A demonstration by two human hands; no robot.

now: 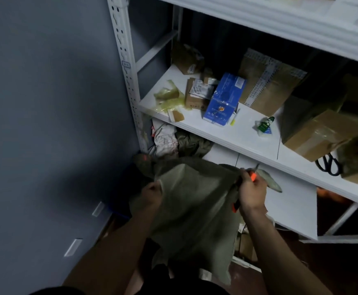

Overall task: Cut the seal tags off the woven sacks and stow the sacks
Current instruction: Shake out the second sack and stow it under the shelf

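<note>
The left hand grips the olive woven sack with curled fingers; the right hand has its fingers curled round an orange-handled cutter at the sack's bunched corner.

Middle tier of the white shelf.
Carries blue box, taped cardboard boxes, black scissors at right, crumpled tape scraps at left.

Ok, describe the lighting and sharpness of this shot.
Head view: dim overall, the white shelf brightest, its back lost in shadow; the green sack, left hand and right hand gripping an orange tool are blurred; the wide lens bows the shelf upright.
</note>
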